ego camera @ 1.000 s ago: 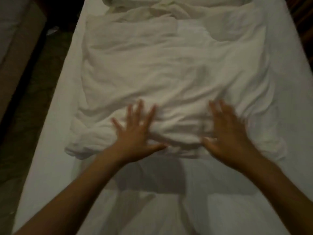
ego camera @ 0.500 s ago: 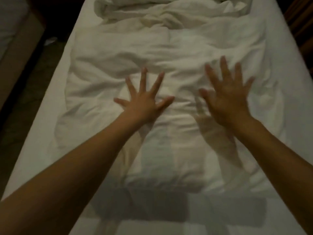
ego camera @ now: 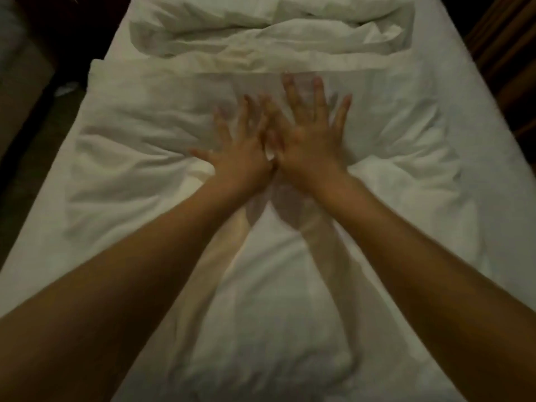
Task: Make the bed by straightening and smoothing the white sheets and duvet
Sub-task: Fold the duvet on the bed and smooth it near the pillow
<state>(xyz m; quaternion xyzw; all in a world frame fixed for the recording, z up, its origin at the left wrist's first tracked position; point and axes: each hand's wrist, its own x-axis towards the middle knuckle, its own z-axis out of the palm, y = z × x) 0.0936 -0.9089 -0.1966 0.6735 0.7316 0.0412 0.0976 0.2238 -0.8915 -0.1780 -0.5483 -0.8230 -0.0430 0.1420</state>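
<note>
Duvet pressed under left hand, right hand.

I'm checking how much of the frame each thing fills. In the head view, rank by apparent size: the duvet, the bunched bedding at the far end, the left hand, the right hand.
1. duvet
2. bunched bedding, though farther away
3. left hand and right hand: alike, no ranking.

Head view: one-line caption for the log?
Left hand and right hand press flat, side by side, on the rumpled white duvet.
</note>
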